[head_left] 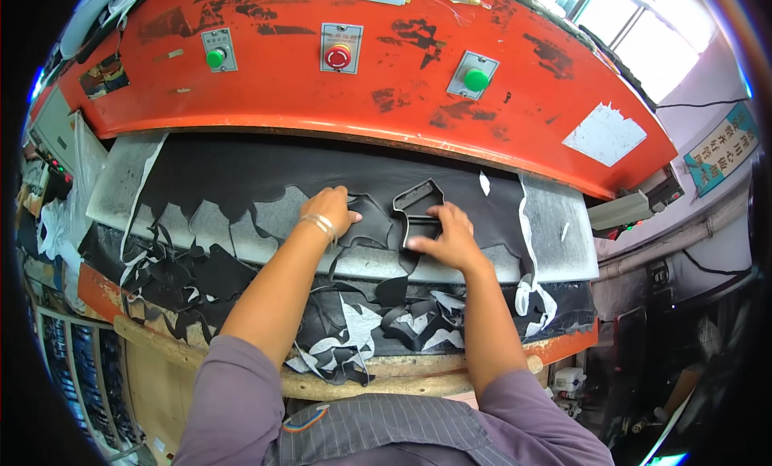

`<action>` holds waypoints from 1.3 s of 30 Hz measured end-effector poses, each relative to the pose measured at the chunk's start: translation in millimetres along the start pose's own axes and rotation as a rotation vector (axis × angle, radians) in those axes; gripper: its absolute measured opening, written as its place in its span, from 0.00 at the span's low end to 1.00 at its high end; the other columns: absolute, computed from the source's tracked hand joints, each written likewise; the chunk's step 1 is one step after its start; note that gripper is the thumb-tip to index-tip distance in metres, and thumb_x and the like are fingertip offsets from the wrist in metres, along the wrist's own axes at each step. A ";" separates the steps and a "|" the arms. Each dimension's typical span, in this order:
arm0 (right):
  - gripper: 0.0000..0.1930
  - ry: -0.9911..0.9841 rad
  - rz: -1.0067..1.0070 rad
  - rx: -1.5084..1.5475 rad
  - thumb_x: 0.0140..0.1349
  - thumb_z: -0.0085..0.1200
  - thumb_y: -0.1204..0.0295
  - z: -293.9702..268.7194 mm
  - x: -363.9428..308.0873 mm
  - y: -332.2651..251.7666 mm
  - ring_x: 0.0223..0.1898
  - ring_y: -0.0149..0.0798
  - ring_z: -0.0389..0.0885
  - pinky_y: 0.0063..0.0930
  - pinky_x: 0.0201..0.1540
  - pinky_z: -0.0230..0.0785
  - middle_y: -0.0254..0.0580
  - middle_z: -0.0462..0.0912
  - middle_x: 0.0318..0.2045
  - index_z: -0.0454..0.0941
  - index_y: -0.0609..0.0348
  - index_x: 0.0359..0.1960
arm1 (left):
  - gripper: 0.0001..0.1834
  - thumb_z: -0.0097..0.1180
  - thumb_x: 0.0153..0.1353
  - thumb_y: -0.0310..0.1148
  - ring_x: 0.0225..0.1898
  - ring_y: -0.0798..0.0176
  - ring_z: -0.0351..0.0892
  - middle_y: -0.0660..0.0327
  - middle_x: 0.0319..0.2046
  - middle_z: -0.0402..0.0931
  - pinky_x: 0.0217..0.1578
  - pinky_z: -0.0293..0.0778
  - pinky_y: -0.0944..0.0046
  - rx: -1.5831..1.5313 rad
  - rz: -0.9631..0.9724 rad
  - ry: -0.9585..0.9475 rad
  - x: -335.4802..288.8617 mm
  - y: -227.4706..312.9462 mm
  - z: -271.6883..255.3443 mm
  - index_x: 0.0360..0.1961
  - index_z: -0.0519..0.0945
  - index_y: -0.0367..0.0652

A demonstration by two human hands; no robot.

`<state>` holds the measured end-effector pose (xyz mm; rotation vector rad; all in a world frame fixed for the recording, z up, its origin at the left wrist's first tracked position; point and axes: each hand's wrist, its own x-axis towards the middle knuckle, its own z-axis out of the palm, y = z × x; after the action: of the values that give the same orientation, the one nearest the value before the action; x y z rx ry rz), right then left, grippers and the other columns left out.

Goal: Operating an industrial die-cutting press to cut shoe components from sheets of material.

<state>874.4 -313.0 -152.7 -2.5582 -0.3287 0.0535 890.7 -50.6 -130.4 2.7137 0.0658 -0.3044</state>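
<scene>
Bright daylight fills a framed window (643, 32) at upper right, near a pale wall (712, 82) bearing a turquoise sign (721, 150); a pipe (683, 233) runs below. A metal rack (72, 317) stands lower left.

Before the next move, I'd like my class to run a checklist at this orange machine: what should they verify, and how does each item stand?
1. Right hand on the metal frame: ok, thumb at its near end, fingers at its right side.
2. Left hand apart from the frame: ok, it is at the cut edge of the black sheet.
3. Frame lying level: cannot tell from this view.
4. Scraps cleared from the front: not ok, they lie heaped there.
5. Red button released: cannot tell.
</scene>
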 end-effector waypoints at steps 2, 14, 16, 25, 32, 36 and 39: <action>0.47 0.003 -0.110 -0.035 0.37 0.69 0.40 3.6 -9.5 13.5 0.68 0.55 0.56 0.54 0.68 0.44 0.57 0.66 0.62 0.70 0.54 0.58 | 0.23 0.64 0.56 0.46 0.49 0.48 0.78 0.49 0.44 0.78 0.48 0.72 0.50 -0.067 0.062 0.107 -6.4 -13.8 13.5 0.44 0.76 0.40; 0.46 0.183 -0.199 -0.123 0.38 0.68 0.39 15.0 -13.0 25.2 0.67 0.53 0.61 0.52 0.67 0.47 0.60 0.70 0.59 0.70 0.49 0.59 | 0.21 0.55 0.64 0.43 0.19 0.61 0.64 0.55 0.18 0.70 0.25 0.64 0.59 -0.547 0.088 0.006 -89.5 -29.5 15.1 0.22 0.71 0.37; 0.46 0.172 -0.211 -0.122 0.38 0.67 0.40 14.6 -13.5 23.1 0.67 0.53 0.61 0.52 0.68 0.47 0.60 0.70 0.60 0.70 0.49 0.59 | 0.20 0.56 0.64 0.43 0.20 0.64 0.63 0.57 0.17 0.69 0.24 0.63 0.61 -0.625 0.060 0.027 -94.1 -54.9 18.8 0.22 0.72 0.38; 0.47 0.083 -0.304 -0.121 0.40 0.67 0.42 0.4 -1.3 26.5 0.69 0.52 0.58 0.53 0.69 0.44 0.60 0.68 0.61 0.67 0.51 0.63 | 0.28 0.62 0.54 0.32 0.52 0.44 0.66 0.47 0.52 0.69 0.55 0.63 0.51 0.090 0.035 0.719 -152.1 -92.5 -35.8 0.56 0.68 0.36; 0.47 0.128 -0.244 -0.076 0.33 0.73 0.49 12.6 -10.6 24.6 0.67 0.48 0.64 0.49 0.69 0.47 0.48 0.76 0.57 0.71 0.54 0.59 | 0.26 0.61 0.56 0.39 0.65 0.42 0.61 0.41 0.61 0.65 0.64 0.55 0.48 -0.382 0.451 0.175 -119.6 38.3 81.9 0.53 0.71 0.38; 0.45 0.121 -0.243 -0.074 0.33 0.73 0.50 6.0 -13.5 27.4 0.67 0.48 0.64 0.49 0.68 0.49 0.48 0.77 0.56 0.72 0.55 0.58 | 0.28 0.60 0.56 0.40 0.71 0.41 0.49 0.38 0.66 0.56 0.68 0.44 0.45 -0.318 0.462 0.201 -120.0 51.5 111.4 0.55 0.68 0.38; 0.45 0.128 -0.246 -0.069 0.33 0.73 0.50 6.5 -11.1 25.7 0.66 0.49 0.65 0.49 0.68 0.49 0.47 0.77 0.55 0.73 0.55 0.57 | 0.30 0.60 0.55 0.39 0.71 0.41 0.48 0.37 0.67 0.54 0.68 0.43 0.43 -0.403 0.473 0.187 -115.6 42.8 114.6 0.56 0.67 0.38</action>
<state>868.6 -333.3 -172.2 -2.5534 -0.6007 -0.2147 758.6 -135.9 -190.4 2.2603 -0.4110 0.0955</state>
